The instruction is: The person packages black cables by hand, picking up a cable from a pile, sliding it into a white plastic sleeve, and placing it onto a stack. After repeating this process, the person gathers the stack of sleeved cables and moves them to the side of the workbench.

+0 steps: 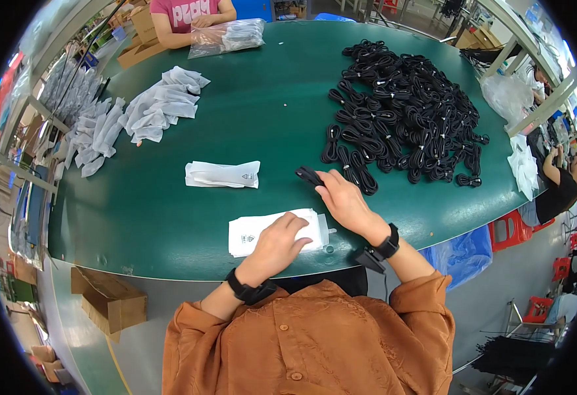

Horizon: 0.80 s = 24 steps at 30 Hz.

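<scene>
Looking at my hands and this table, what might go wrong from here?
The right grip holds the black bundle toward one end, with the rest sticking out, so it might slip.
The left grip rests on stacked white bags near the edge of the table; a careless push could fan them out or knock some off.
Bundles overlap in the cable pile, so their loops may snag.

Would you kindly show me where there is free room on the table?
The broad middle of the green table is nearly bare, between the piled white pouches and black cable bundles, beyond the lone pouch. Another patch lies left of the pouch stack under the left hand. Cables crowd the far right.
</scene>
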### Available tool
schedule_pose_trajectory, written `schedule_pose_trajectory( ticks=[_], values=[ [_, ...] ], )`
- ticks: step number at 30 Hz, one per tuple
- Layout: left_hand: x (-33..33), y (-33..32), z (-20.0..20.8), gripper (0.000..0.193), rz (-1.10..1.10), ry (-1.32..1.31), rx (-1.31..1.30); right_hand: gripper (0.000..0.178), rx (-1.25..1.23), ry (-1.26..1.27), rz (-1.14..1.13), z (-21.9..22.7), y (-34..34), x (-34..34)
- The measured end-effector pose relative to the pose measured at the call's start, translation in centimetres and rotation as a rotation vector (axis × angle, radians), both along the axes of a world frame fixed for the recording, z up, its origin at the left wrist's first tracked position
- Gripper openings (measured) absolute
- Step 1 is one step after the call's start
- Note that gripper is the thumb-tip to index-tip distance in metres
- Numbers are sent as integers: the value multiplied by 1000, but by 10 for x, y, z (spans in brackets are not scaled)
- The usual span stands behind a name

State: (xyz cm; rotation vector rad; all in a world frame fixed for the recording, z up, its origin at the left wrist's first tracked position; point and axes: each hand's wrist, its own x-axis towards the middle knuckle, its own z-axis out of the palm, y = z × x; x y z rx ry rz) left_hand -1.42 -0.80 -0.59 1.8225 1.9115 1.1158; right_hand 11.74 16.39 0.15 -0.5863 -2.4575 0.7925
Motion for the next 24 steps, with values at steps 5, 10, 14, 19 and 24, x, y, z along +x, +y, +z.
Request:
schedule_pose_trajectory(
  ticks=[5, 10, 14, 19, 24],
  values=[
    [6, 5, -8, 12, 38, 127, -53, 28, -407, 250, -61, -13, -26, 35],
    [0, 3, -9, 9, 89, -59, -75, 25, -168, 167, -7, -7, -48, 62],
    [-5, 4, -1, 8, 93, -199, -94, 25, 7, 104, 37, -7, -53, 67],
    [-3, 2, 11, 8, 21, -221, -98, 25, -51, 36, 119, -17, -51, 67],
    [0, 0, 17, 10, -177, 68, 124, 22, -1142, -302, -20, -8, -45, 56]
  ],
)
